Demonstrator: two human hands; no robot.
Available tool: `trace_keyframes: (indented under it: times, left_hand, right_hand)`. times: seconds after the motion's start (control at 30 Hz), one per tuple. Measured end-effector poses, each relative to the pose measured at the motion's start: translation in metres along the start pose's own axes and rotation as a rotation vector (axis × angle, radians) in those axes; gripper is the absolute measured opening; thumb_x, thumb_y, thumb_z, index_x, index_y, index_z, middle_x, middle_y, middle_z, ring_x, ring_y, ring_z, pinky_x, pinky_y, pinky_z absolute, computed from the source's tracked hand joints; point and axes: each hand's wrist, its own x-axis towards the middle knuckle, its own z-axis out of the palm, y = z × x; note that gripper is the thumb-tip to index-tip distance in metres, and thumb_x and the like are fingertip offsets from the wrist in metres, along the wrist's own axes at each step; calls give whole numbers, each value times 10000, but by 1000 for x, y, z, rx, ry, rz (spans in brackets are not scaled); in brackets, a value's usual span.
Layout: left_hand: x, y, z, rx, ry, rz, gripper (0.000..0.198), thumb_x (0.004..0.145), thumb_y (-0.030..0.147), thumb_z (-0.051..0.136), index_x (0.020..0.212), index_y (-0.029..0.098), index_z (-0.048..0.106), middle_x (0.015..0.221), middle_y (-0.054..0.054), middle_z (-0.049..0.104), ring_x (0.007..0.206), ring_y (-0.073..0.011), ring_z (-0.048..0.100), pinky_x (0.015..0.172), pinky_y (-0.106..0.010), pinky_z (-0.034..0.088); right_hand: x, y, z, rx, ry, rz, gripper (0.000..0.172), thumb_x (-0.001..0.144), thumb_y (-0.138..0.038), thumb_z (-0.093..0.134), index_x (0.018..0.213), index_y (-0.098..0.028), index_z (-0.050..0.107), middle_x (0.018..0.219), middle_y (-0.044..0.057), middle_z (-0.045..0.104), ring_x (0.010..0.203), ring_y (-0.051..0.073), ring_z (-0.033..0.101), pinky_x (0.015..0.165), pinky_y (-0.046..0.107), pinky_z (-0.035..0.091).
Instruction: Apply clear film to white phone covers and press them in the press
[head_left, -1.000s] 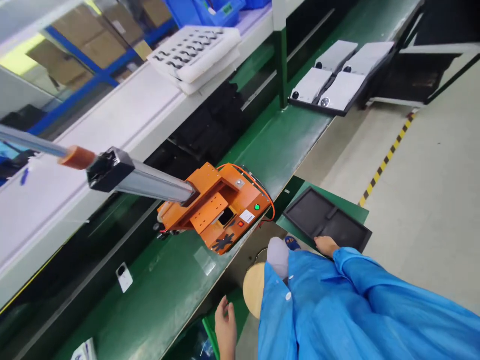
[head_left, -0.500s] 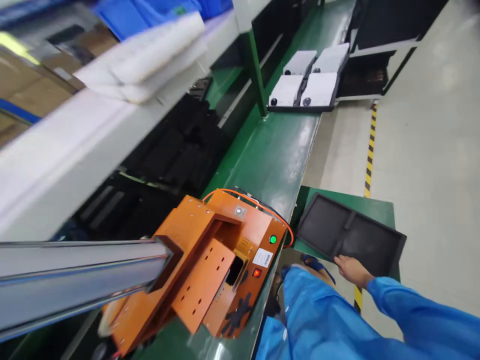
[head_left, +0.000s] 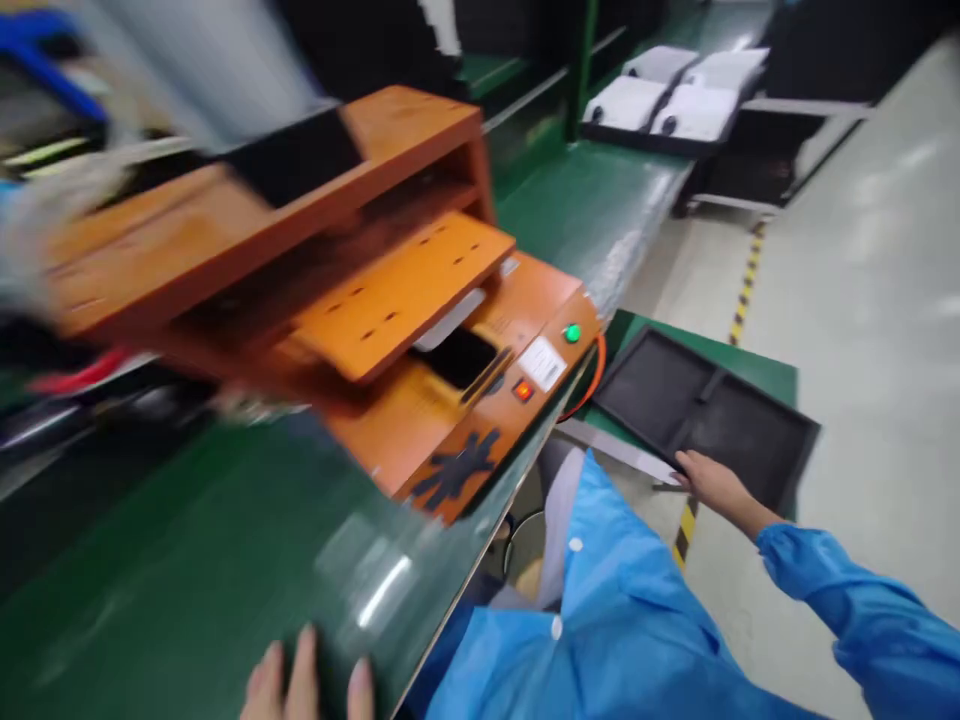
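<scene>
My right hand (head_left: 712,482) grips the near edge of a black two-compartment tray (head_left: 739,440) on a low green side table (head_left: 772,375). Fingers curl round the tray's rim by its middle divider. At the bottom edge, my left hand (head_left: 300,685) rests with fingers spread on the green workbench (head_left: 225,570). Only its fingers show, and nothing is in them. Between the hands sits an orange machine (head_left: 420,430) with a lit green button (head_left: 572,333), a glowing red switch (head_left: 523,390) and a dark rectangular piece (head_left: 457,357) under its raised plate.
Farther along the bench, a black tray holds several white boxy units (head_left: 697,110). A dark cart (head_left: 765,150) stands beside it. An orange cable (head_left: 592,385) loops off the machine's side. Yellow-black tape (head_left: 746,285) marks the floor.
The camera view has swung left and lower, blurring the left side. My left hand has come into view on the bench. My right hand stays at the black tray's edge.
</scene>
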Motion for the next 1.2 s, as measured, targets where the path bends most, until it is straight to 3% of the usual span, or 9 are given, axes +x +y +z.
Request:
trace_keyframes:
  times: [0.13,0.27,0.37,0.5,0.67,0.83,0.97,1.1,1.2]
  left_hand:
    - [-16,6,-25,113,81,136,671,935,453,593,1533,182,454,1618,-210,387,1493,-447,360,1194,-643,352]
    - [-15,18,-27,51,214,97,513,980,436,573,1432,194,542,1487,-196,530,1413,-400,473,1149,-602,412]
    - [-11,28,-27,-48,246,177,370,1000,362,558,1338,223,615,1373,-153,624,1337,-350,545,1122,-553,451]
    - [-1,46,-26,18,71,337,485,994,361,578,1460,232,537,1571,-120,494,1479,-413,381,1179,-619,383]
    - [-32,56,-27,117,-70,398,462,1009,295,538,1463,208,540,1550,-113,529,1425,-379,475,1134,-582,452]
    - [-44,46,-52,-7,-58,416,432,1019,261,521,1447,214,550,1485,-125,583,1309,-308,583,1032,-476,532]
    - [26,30,-61,-236,-27,258,255,1039,287,508,1181,218,708,1195,-99,720,1108,-236,646,980,-408,536]
    - [97,12,-42,-210,-31,243,337,917,348,735,1244,266,710,1360,-75,682,1274,-321,557,1091,-538,447]
    - [113,3,-28,-201,-51,252,383,885,351,777,1262,330,708,1398,-26,672,1342,-338,515,1107,-582,408]
  right_hand:
    - [1,0,-23,-83,50,-78,152,946,-310,599,992,-182,668,899,153,681,813,289,694,666,332,488]
    - [1,-39,-71,-189,169,-74,209,930,-301,618,1026,-130,691,910,218,682,779,346,692,578,373,465]
    - [-9,-129,-122,-97,342,-294,256,991,-303,532,1135,-148,677,1024,175,694,879,306,698,718,386,534]
    - [-26,-297,-176,268,336,-839,177,1036,-288,519,1082,-220,676,980,72,708,879,191,676,789,306,533]
    - [-8,-439,-199,455,379,-1133,145,1037,-233,525,1002,-198,662,843,43,665,789,179,610,737,313,492]
    - [25,-472,-198,741,346,-1077,131,1027,-234,554,954,-207,660,801,12,624,710,145,574,672,275,471]
    - [40,-481,-206,797,351,-994,103,1021,-238,586,962,-218,668,832,7,635,755,145,601,716,270,476]
    - [66,-509,-215,714,366,-922,84,984,-156,609,978,-214,669,953,36,656,875,175,636,798,289,494]
    - [87,-528,-217,677,353,-945,112,965,-118,614,968,-210,678,963,39,653,871,177,639,787,287,496]
